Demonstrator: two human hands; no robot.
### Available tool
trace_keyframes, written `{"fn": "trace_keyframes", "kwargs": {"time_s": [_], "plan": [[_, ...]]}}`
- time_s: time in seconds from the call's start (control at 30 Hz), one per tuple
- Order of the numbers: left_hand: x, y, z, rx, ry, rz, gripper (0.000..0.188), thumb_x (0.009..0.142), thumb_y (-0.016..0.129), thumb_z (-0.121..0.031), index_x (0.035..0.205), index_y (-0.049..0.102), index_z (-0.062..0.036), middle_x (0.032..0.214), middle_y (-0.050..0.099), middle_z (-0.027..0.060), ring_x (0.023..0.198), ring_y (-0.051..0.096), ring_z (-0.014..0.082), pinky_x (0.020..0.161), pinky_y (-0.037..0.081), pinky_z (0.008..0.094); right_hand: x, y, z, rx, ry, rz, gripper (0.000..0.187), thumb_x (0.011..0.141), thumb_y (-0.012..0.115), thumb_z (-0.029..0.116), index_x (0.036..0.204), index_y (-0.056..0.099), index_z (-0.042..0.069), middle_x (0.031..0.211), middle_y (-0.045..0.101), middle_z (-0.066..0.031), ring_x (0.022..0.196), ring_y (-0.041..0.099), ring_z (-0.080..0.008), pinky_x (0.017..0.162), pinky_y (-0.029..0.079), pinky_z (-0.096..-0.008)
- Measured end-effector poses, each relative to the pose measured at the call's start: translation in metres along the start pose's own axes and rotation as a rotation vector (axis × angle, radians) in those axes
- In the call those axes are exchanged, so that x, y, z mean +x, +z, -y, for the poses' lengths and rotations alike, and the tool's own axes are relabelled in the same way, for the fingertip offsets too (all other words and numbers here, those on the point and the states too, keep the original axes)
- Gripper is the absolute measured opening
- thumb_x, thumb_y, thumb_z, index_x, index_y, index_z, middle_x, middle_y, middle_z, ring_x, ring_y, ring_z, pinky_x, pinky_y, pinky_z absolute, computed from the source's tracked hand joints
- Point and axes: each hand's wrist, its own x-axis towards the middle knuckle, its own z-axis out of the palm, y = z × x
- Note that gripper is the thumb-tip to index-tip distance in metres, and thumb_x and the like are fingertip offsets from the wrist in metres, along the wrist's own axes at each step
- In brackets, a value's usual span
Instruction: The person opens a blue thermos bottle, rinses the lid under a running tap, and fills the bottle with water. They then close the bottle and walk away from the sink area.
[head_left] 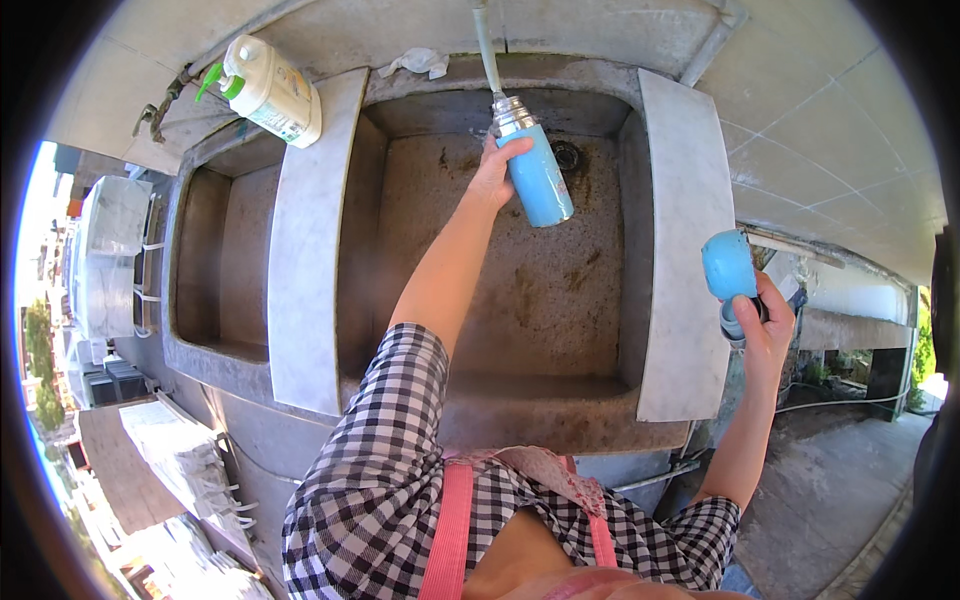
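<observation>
A light blue thermos bottle [543, 180] with a bare steel neck is tilted over the large stone sink [460, 390]. My left hand [492, 175] is closed around its upper side. The neck is right at the lower end of a pale tap pipe [486, 45]; whether water runs cannot be made out. Off to the right, beyond the white slab, my right hand [770, 318] grips a blue cup lid [729, 263]. A grey and dark ringed piece [733, 325], perhaps the stopper, is held under the lid in the same fingers.
White slabs [310, 260] [688, 250] lie along both sides of the large sink. A smaller basin [205, 250] is at the left. A white pump bottle with a green top [270, 92] stands at the back left. Crumpled white plastic [415, 63] lies on the back ledge.
</observation>
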Motion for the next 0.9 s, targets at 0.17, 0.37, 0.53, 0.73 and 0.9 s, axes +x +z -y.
{"fn": "trace_keyframes", "kwargs": {"time_s": [0.17, 0.37, 0.53, 0.73, 0.9], "plan": [[-0.021, -0.004, -0.03, 0.383, 0.025, -0.017, 0.094, 0.062, 0.078, 0.0, 0.14, 0.025, -0.0112, 0.117, 0.053, 0.0105, 0.103, 0.055, 0.0252, 0.086, 0.049, 0.0453, 0.013, 0.011, 0.002, 0.018, -0.019, 0.038, 0.023, 0.08, 0.068, 0.017, 0.09, 0.059, -0.001, 0.08, 0.053, 0.0007, 0.071, 0.045, -0.0071, 0.064, 0.036, -0.0216], [-0.011, -0.003, -0.043, 0.737, 0.134, 0.071, 0.096, 0.061, 0.077, 0.001, 0.141, 0.026, -0.0114, 0.118, 0.051, 0.007, 0.106, 0.052, 0.0205, 0.09, 0.044, 0.0367, 0.035, 0.023, 0.017, -0.271, -0.154, 0.059, 0.02, 0.075, 0.07, 0.012, 0.089, 0.061, 0.001, 0.083, 0.058, -0.0058, 0.071, 0.053, -0.0139, 0.063, 0.043, -0.0259], [-0.005, -0.002, -0.045, 0.944, 0.214, -0.013, 0.1, 0.052, 0.082, -0.009, 0.139, 0.033, -0.0119, 0.126, 0.051, 0.0075, 0.115, 0.05, 0.0221, 0.097, 0.041, 0.034, 0.071, 0.038, 0.04, -0.685, -0.538, 0.133, 0.028, 0.065, 0.076, 0.022, 0.083, 0.061, 0.008, 0.099, 0.064, -0.0039, 0.083, 0.062, -0.0255, 0.068, 0.049, -0.0346], [-0.015, 0.004, -0.053, 0.994, 0.314, 0.015, 0.096, 0.051, 0.082, -0.012, 0.136, 0.038, -0.0133, 0.123, 0.054, 0.0071, 0.112, 0.052, 0.0214, 0.096, 0.042, 0.0343, 0.147, 0.086, 0.081, -0.206, -0.598, 0.204, 0.026, 0.073, 0.074, 0.021, 0.092, 0.063, 0.006, 0.091, 0.064, -0.003, 0.082, 0.06, -0.0169, 0.072, 0.046, -0.0289], [-0.022, 0.005, -0.056, 0.796, 0.182, -0.158, 0.093, 0.057, 0.079, 0.001, 0.137, 0.034, -0.0087, 0.115, 0.054, 0.0066, 0.102, 0.053, 0.0176, 0.087, 0.046, 0.0336, 0.215, 0.148, 0.115, 0.462, -0.404, 0.229, 0.032, 0.082, 0.07, 0.033, 0.093, 0.065, 0.003, 0.082, 0.061, -0.0006, 0.077, 0.053, -0.0071, 0.069, 0.041, -0.0237]]}}
